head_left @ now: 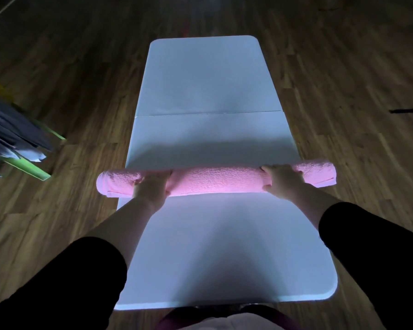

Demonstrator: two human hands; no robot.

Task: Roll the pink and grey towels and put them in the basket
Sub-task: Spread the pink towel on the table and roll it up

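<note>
A dark wooden floor fills the view around a long white table, which runs straight away from me, with a seam across its width about halfway along. My two forearms reach out over the near half of the table, each in a black sleeve pushed up from the wrist, the left sleeve over the table's near left corner and the right sleeve over its near right edge. The pink towel lies on the table as one thick roll, set crosswise between the seam and me, and both of its ends stick out past the table's long edges. Off the table's left side, on the floor, stands a green-edged frame holding dark grey and pale blue cloth; I cannot tell what kind of holder it is. My left hand grips the roll near the table's left edge, fingers curled over the far side and thumb on the near side. My right hand grips it the same way near the table's right edge. A small black object lies on the floor well off the table's right side, too small to make out.
</note>
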